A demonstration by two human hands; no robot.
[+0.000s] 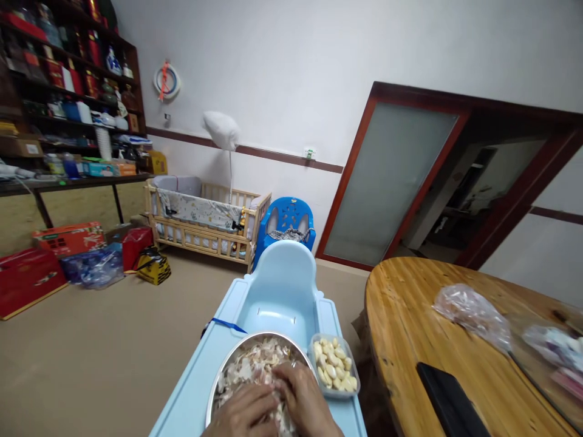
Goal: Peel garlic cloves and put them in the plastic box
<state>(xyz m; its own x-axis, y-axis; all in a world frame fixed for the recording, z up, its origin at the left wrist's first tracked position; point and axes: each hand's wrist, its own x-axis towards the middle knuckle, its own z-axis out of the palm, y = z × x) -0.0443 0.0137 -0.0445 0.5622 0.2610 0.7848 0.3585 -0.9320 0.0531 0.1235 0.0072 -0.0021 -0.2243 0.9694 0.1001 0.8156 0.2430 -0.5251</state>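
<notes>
A round metal bowl (pixel 213 388) full of papery garlic skins (pixel 248 366) stands on the light blue tray of a child's high chair (pixel 184 397). Over the skins, my left hand (pixel 248 411) and my right hand (pixel 303 391) come together with bent fingers. Their fingertips meet above the middle of the bowl, closed around something small that the fingers hide. Just right of the bowl is a clear plastic container (pixel 356 388) with peeled garlic cloves (pixel 334 364) heaped in it.
To the right, a wooden table (pixel 396 315) bears a black phone (pixel 449 397) and a crumpled plastic bag (pixel 471 312). Beyond the high chair are a blue plastic chair (pixel 291 212) and a wooden crib (pixel 195 233). Boxes and bags lie on the floor at left.
</notes>
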